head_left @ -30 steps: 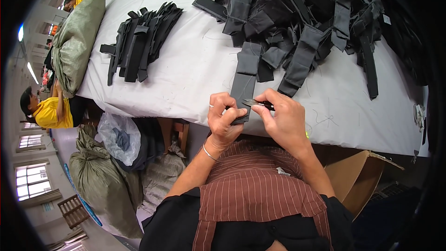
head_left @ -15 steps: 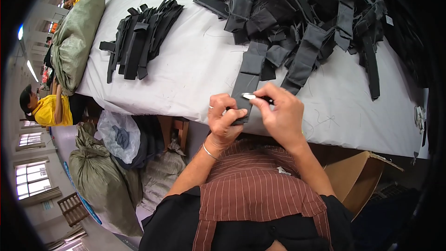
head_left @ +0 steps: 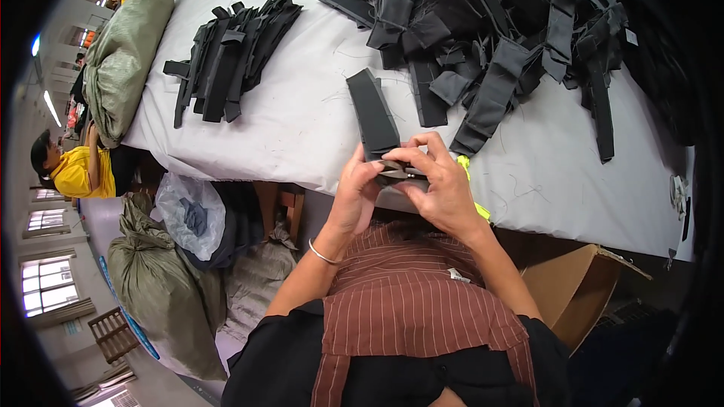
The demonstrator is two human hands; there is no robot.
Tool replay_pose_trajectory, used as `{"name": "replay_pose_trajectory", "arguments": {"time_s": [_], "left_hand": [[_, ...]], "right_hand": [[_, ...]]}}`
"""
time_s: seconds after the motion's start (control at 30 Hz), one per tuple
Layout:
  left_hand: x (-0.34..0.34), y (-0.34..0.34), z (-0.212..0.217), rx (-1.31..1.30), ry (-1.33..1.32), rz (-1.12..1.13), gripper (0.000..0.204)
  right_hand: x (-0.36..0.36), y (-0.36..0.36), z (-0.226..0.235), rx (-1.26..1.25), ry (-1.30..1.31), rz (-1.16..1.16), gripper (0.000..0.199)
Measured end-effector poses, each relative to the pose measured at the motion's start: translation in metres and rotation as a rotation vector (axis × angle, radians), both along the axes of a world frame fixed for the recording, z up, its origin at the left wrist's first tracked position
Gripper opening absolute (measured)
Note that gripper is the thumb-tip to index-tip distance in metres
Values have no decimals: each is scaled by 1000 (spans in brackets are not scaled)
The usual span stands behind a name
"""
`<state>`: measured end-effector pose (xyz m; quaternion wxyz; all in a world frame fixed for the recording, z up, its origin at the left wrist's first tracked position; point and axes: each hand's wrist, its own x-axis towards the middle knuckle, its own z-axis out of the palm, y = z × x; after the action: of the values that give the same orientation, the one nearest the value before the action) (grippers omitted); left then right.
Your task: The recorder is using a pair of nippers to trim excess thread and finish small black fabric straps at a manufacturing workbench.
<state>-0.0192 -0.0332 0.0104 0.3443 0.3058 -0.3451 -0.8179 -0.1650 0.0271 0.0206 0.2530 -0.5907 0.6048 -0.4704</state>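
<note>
From the head camera, looking down: my left hand [head_left: 356,197] and my right hand [head_left: 437,185] meet at the near edge of the bench [head_left: 302,117], both grips clamped on the near end of a long black fabric strip [head_left: 372,114] that runs away from me across the white cover. My right grip also pinches a small dark tool [head_left: 403,173] against that end; I cannot tell what it is.

As I judge it, the strip could slide off the bench edge if either grip loosens, since most of my hold is right at the rim. The tool sits close to my left fingertips, so a slip could nick them. Loose threads on the cover might snag.

A big heap of black strips [head_left: 513,30] lies beyond, a smaller tidy stack [head_left: 230,60] far left. A brown cardboard box [head_left: 577,286] stands open below the bench on my right; green sacks [head_left: 162,294] and a clear plastic bag [head_left: 192,215] sit on the floor to my left. A small white tag [head_left: 455,275] shows on my striped apron [head_left: 422,316].
</note>
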Motion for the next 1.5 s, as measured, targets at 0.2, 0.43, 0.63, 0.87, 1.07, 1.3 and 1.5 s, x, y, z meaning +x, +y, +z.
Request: {"name": "replay_pose_trajectory", "arguments": {"time_s": [0.2,0.43,0.63,0.87,1.07,1.3,1.5], "left_hand": [[-3,-16,8,134,-53,-198,33],[-22,-13,-6,-43,-53,-68,38],[-16,-15,-8,-55,-61,-127,40],[-12,-15,-7,48,-117,-80,34],[-15,-12,-12,12,-109,-113,28],[-13,-12,-7,90,-19,-128,25],[-19,-2,0,-236,-217,-140,32]], "right_hand": [[-6,3,-7,-146,72,-69,30],[-11,2,-14,-123,-144,-41,16],[-12,-4,-21,149,-528,-115,12],[-27,2,-17,131,-650,27,19],[-21,6,-10,53,-202,-15,23],[-16,-3,-25,205,-628,-88,11],[-21,-2,-25,167,-621,-109,19]]}}
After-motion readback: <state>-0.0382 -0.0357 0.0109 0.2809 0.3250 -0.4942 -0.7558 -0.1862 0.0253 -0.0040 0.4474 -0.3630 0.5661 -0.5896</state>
